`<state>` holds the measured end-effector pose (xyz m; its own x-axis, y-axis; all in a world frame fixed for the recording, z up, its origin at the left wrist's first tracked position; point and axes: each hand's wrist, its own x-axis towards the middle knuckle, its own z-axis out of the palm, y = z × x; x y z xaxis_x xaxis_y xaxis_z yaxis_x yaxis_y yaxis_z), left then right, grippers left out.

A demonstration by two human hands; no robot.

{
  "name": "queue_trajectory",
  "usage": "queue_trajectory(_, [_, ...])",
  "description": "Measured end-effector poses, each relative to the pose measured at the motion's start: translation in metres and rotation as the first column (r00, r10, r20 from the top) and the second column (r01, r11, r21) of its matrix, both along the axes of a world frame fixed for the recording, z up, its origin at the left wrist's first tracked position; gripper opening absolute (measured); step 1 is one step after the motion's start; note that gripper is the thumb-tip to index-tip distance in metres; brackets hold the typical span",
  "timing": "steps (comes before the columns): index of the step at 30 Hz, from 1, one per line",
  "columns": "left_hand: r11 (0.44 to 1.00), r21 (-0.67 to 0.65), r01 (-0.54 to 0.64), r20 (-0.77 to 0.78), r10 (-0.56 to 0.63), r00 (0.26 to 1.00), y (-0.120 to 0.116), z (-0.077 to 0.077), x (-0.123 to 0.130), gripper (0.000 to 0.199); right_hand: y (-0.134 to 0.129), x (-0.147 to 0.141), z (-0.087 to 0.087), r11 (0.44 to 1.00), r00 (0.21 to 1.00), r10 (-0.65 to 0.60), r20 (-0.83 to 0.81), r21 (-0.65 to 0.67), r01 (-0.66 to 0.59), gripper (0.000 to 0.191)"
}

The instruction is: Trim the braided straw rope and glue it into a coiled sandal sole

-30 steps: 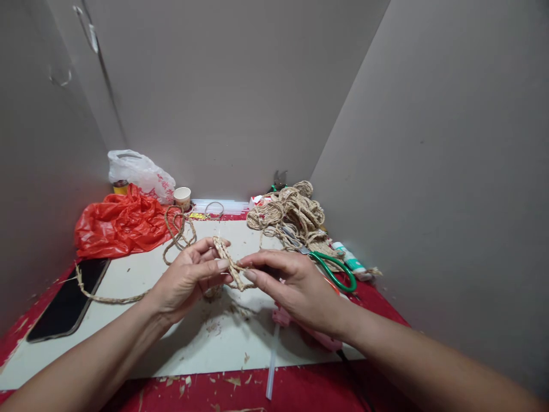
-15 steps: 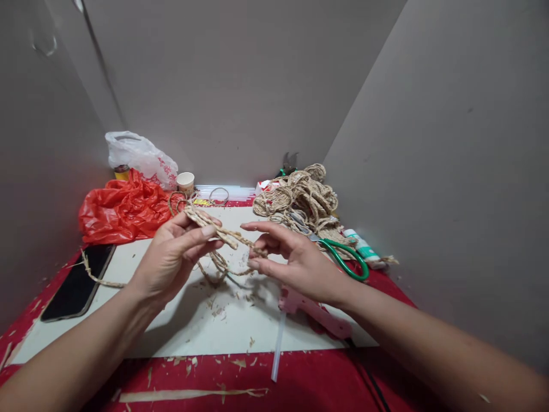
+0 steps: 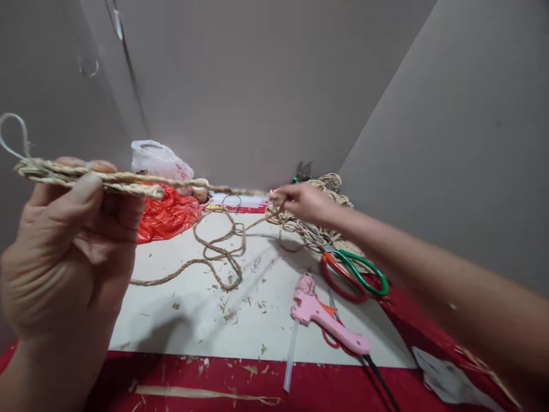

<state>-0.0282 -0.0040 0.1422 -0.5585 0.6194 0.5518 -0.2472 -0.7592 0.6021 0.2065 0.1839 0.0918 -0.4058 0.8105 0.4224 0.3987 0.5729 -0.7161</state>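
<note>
My left hand (image 3: 77,229), raised close to the camera at the left, pinches a folded bundle of braided straw cord (image 3: 51,171) between thumb and fingers. A thin white loop (image 3: 16,134) sticks up from the bundle's left end. From the bundle one strand runs taut to the right, where my right hand (image 3: 300,201) is closed on it. Below that strand, more of the cord (image 3: 223,252) lies in loose loops on the white board.
A pink glue gun (image 3: 330,323) lies right of centre, with green-and-red-handled scissors (image 3: 364,274) beyond it. Coiled cord (image 3: 328,186) is heaped at the back right. Red plastic (image 3: 169,214), a white bag (image 3: 160,160) and a paper cup (image 3: 200,189) stand back left.
My left hand has moved left, up and nearer the camera with the bundle. My right hand is farther away, and the strand between them is now stretched out. The view has shifted.
</note>
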Motion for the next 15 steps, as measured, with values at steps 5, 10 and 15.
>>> queue_trajectory(5, [0.993, -0.098, 0.067, 0.022, -0.065, 0.998, 0.017, -0.008, -0.008, 0.027, 0.028, 0.004, 0.094, 0.916, 0.832, -0.152, -0.534, 0.241, 0.322, 0.024])
queue_trajectory(10, [0.939, -0.245, 0.241, 0.12, -0.217, 0.969, 0.045, -0.035, -0.005, 0.015, 0.045, -0.002, 0.079, 0.982, 0.987, -0.156, -0.038, 0.102, 0.16, 0.015])
queue_trajectory(15, [0.82, -0.46, 0.34, 0.158, -0.301, 0.94, 0.065, -0.067, 0.004, 0.019, 0.051, 0.014, 0.027, 0.994, 0.713, -0.018, 0.701, -0.062, 0.086, 0.038])
